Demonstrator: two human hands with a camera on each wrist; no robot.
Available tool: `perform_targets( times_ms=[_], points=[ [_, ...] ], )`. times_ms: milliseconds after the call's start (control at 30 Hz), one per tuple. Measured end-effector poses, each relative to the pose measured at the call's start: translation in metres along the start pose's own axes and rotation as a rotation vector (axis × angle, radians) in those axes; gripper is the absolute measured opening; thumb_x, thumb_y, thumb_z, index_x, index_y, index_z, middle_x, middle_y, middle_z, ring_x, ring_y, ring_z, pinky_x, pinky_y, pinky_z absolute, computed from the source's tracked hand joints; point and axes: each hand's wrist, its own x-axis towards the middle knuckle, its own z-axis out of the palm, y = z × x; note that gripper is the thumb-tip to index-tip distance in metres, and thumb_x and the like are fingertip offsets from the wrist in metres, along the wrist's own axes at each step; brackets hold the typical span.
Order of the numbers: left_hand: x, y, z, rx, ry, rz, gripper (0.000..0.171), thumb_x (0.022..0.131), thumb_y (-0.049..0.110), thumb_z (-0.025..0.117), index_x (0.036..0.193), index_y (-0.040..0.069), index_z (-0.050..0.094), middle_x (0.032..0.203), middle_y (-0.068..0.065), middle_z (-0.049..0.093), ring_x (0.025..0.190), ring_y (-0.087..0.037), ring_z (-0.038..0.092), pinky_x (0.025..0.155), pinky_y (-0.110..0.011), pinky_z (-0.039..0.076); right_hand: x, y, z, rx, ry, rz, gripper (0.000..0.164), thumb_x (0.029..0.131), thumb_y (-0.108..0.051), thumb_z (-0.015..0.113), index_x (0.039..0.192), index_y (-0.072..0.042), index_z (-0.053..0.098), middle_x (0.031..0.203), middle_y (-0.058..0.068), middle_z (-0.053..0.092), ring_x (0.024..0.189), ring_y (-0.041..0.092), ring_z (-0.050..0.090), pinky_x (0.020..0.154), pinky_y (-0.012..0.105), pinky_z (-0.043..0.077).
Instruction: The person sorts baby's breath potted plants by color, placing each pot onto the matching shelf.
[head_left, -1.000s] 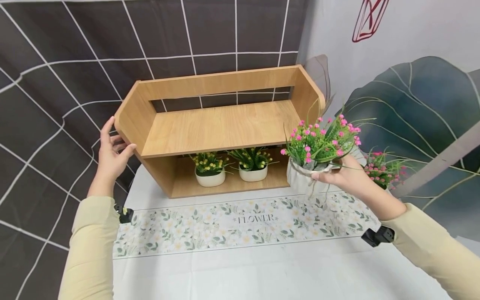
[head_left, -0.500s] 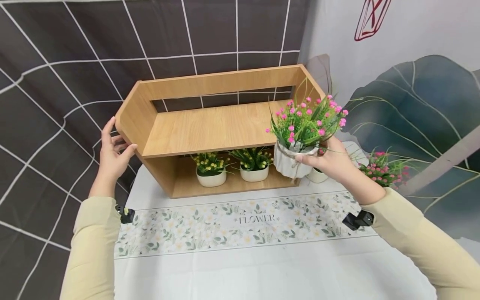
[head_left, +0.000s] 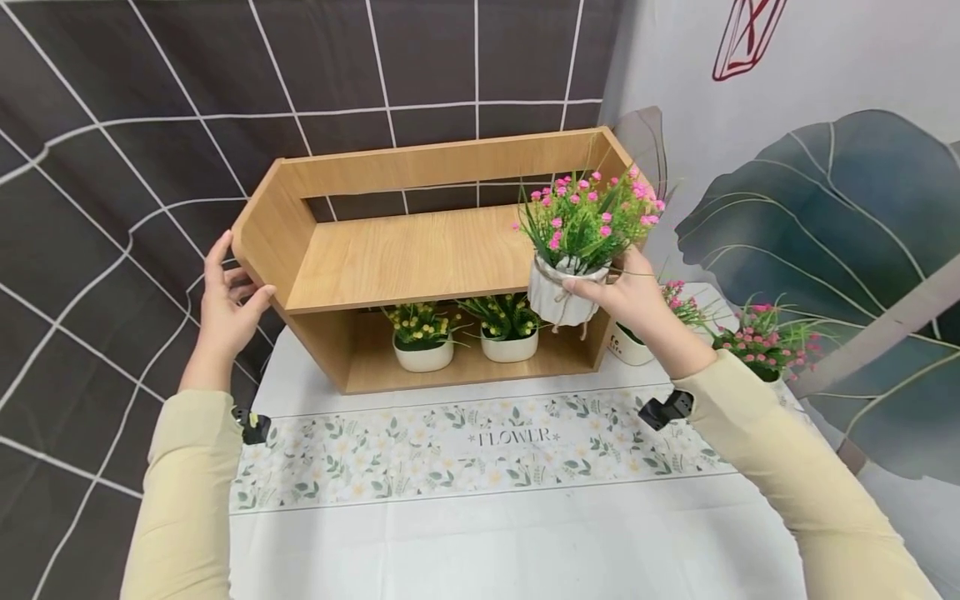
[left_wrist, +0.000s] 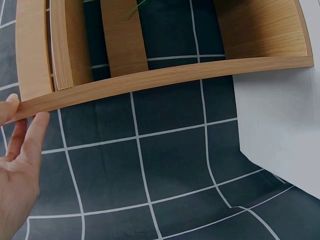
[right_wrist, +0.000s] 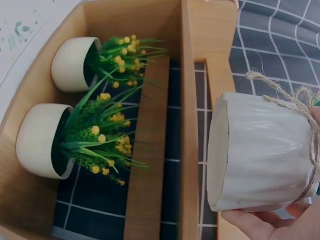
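The right grip clasps a pink-flowered potted plant from its right, and its fingers behind the pot are mostly hidden in the head view. The plant is upright at the right end of the wooden shelf, masking part of the upper board; the right wrist view shows the pot's flat underside, but crops its foliage almost entirely. Behind the right forearm, a lettered white pot is partly covered, its text hard to read. Farther right, a second pink-flowered plant has its container largely concealed by the sleeve.

The held pot is glossy white with a rippled wall and rough twine knotted around it. Two smooth, rounded cream pots, left and right, bear yellow blooms in the lower compartment. The shelf has pale wood grain and stands on a white-covered surface with a floral strip.

The left grip holds the near edge of the left side panel, thumb and fingers apart; both arms reach forward.
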Motion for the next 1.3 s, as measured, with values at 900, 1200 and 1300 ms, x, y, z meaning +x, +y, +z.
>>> perform_targets(
  times_ms=[900,1200,1300],
  points=[
    [-0.002,-0.007,-0.003,-0.010,0.008,-0.033,0.083,0.091,0.001,0.058,0.152,0.028,0.009,0.136,-0.025,0.044,0.119,-0.047,0.049,0.092,-0.050,0.047,0.041,0.011,0.019,-0.010,-0.035,0.015,0.077,0.081,-0.019,0.073,0.145,-0.009,0.031,0.140,0.022,0.043,0.127,0.033,0.041,0.103,0.050,0.036],
    [-0.001,-0.002,0.000,-0.006,0.002,-0.015,0.084,0.090,-0.002,0.056,0.152,0.028,0.009,0.135,-0.024,0.045,0.117,-0.045,0.050,0.093,-0.050,0.047,0.054,0.015,0.027,0.040,-0.052,-0.045,0.082,0.081,-0.019,0.073,0.148,-0.016,0.026,0.141,0.019,0.040,0.121,0.030,0.043,0.097,0.045,0.039],
    [-0.001,-0.001,0.001,-0.004,0.006,-0.010,0.084,0.090,-0.003,0.056,0.152,0.028,0.009,0.134,-0.024,0.045,0.116,-0.044,0.051,0.093,-0.049,0.047,0.059,0.016,0.032,0.066,-0.056,-0.115,0.082,0.080,-0.014,0.073,0.148,-0.017,0.027,0.142,0.015,0.041,0.122,0.027,0.043,0.099,0.043,0.039]
  ],
)
